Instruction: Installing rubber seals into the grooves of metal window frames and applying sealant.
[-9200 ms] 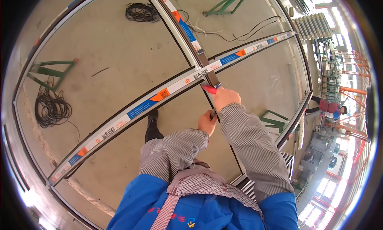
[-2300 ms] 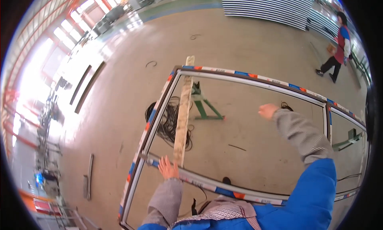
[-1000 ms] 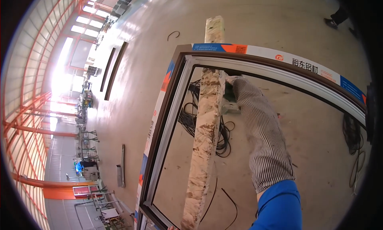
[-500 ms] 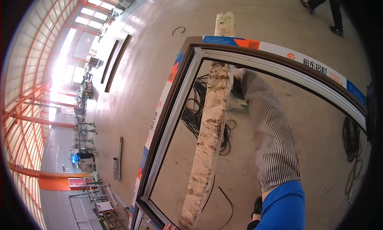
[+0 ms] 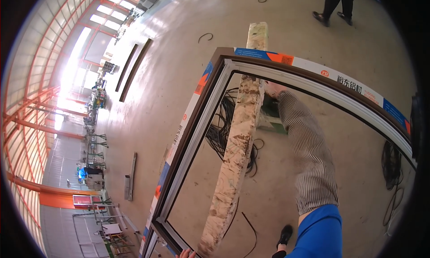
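At bottom edge, left hand is cropped; right hand grips frame.

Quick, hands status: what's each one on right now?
Left hand: only fingertips show at the bottom edge, by the frame and board; grip cannot be told.
Right hand: at the frame's top rail; grip cannot be told.

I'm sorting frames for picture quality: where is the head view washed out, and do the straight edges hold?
Head view: daylight glare bleaches the building's left side; the metal frame bows near the rim from fisheye distortion; the centre plank stays sharp.
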A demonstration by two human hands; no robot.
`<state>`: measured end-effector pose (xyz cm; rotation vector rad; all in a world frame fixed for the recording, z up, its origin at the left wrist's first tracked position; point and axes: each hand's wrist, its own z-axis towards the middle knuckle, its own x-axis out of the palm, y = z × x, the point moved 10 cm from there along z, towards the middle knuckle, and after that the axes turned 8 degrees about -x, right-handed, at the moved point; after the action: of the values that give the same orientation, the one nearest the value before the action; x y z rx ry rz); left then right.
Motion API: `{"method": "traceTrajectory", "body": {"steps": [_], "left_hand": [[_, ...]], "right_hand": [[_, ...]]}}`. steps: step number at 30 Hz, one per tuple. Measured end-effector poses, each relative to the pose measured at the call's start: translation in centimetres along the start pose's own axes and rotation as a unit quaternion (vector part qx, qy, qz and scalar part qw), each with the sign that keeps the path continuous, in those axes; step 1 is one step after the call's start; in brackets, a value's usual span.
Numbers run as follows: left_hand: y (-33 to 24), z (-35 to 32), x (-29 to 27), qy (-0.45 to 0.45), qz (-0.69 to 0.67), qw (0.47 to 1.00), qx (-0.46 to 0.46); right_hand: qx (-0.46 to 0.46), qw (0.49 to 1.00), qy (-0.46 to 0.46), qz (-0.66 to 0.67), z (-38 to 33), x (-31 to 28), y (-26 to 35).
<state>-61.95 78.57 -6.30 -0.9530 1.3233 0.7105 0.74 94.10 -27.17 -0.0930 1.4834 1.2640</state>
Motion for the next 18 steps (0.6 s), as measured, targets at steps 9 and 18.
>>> {"method": "traceTrajectory", "body": {"steps": [9, 18], "left_hand": [[0.1, 0.0, -0.3, -0.012, -0.023, 0.999, -0.027], [1.6, -0.7, -0.2, -0.031, -0.021, 0.999, 0.024]], "right_hand": [[0.105, 0.897, -0.292, 0.314, -9.3, -3.5, -7.1], [0.142, 0.887, -0.225, 0.378, -26.0, -12.0, 1.8]]}}
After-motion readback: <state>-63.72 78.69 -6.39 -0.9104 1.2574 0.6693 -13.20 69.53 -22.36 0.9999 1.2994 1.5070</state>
